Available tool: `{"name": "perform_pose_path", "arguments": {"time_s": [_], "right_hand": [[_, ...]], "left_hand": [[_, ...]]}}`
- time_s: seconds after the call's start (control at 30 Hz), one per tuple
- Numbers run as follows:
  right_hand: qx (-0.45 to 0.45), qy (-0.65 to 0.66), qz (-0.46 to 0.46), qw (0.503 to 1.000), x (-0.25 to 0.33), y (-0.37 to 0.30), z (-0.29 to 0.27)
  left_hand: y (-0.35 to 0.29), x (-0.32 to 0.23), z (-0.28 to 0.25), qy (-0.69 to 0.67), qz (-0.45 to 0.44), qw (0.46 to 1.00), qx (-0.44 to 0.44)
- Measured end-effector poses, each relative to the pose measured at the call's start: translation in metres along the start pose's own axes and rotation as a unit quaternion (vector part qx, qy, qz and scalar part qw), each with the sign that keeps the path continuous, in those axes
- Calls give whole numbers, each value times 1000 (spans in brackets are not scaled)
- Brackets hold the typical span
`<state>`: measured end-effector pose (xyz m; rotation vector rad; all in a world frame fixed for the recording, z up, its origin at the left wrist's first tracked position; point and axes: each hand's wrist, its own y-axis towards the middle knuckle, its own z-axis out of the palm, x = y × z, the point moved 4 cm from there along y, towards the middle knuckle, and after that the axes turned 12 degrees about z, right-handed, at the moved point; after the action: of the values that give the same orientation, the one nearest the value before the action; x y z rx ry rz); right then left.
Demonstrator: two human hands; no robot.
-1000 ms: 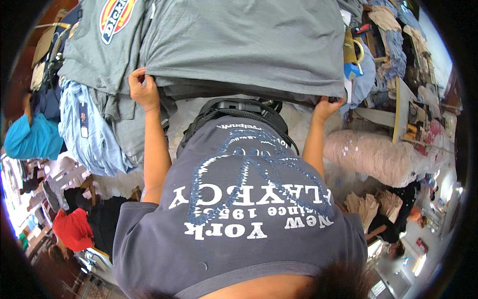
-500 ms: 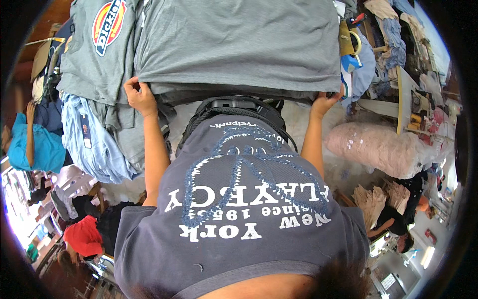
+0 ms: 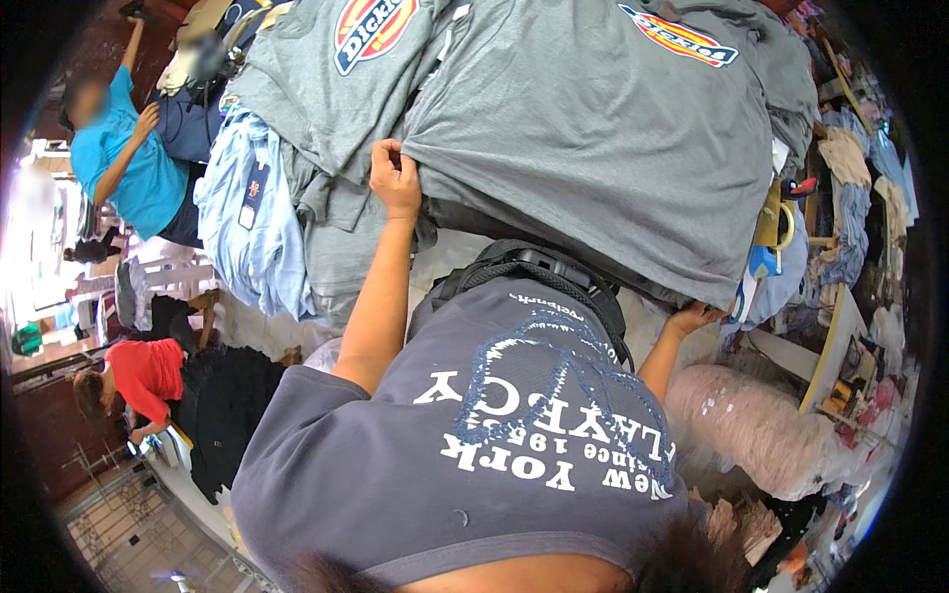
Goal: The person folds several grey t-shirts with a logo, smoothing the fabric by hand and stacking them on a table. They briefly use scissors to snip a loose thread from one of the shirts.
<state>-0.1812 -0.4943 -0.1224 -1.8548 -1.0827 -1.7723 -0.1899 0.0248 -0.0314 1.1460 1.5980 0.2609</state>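
Note:
A grey T-shirt (image 3: 593, 148) with a coloured chest emblem lies spread in front of me, its hem toward my body. At the hem's left corner, my left hand (image 3: 396, 181) is closed, pinching the fabric between thumb and fingers. My right hand (image 3: 695, 316) is at the right corner, its fingers gripping the edge and partly hidden by the cloth. Beneath the hem shows the dark edge of more grey fabric. A second grey T-shirt (image 3: 321, 109) with a similar emblem lies just left of my left hand.
Light blue garments (image 3: 252, 212) with a dark tag hang at the left. Tape rolls (image 3: 784, 225) sit beside the shirt's right edge. A wrapped pinkish bundle (image 3: 741, 420) lies at lower right. A person in blue (image 3: 138, 148) stands at far left; another in red (image 3: 143, 381) bends lower left.
My view has turned, so the shirts and both hands appear farther right and slanted. The emblem on the spread shirt has come into sight. Both hands still grip the hem corners.

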Motion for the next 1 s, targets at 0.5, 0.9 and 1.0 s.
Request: {"name": "perform_pose_path", "arguments": {"time_s": [0.5, 0.9, 1.0], "right_hand": [[-6, 50, 35, 998, -10, 0, 5], [-11, -31, -21, 999, -7, 1, 1], [-54, -86, -24, 994, -20, 5, -12]], "left_hand": [[-5, -2, 6, -34, 5, 999, -1], [17, -45, -15, 55, 266, 962, 11], [46, -63, 0, 70, 417, 890, 171]]}}
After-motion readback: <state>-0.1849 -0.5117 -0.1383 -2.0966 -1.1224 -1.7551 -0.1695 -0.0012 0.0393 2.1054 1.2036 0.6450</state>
